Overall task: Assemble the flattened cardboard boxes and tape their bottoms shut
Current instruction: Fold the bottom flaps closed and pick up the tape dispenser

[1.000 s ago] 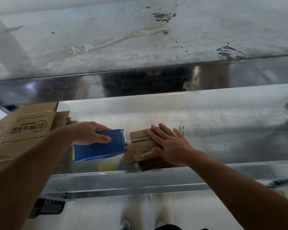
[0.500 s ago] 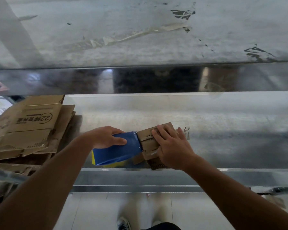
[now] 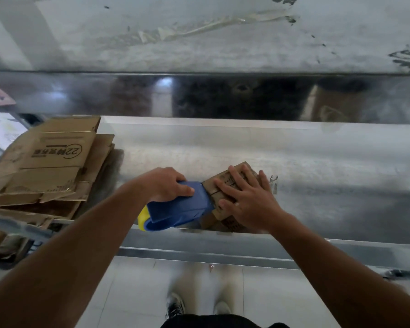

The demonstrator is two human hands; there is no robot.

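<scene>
Taping of box (image 3: 232, 185) at near edge of bench (image 3: 317, 166).
Left hand (image 3: 166, 184) clamped on dispenser (image 3: 180, 207), nose touching box; right hand (image 3: 247, 200) spread flat on box top; flat boxes (image 3: 50, 162) stacked far left.

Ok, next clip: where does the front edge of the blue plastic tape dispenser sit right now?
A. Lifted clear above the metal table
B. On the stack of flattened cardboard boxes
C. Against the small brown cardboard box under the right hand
C: the blue plastic tape dispenser, gripped by the left hand, meets the left edge of the small brown cardboard box that the right hand presses flat.
</scene>
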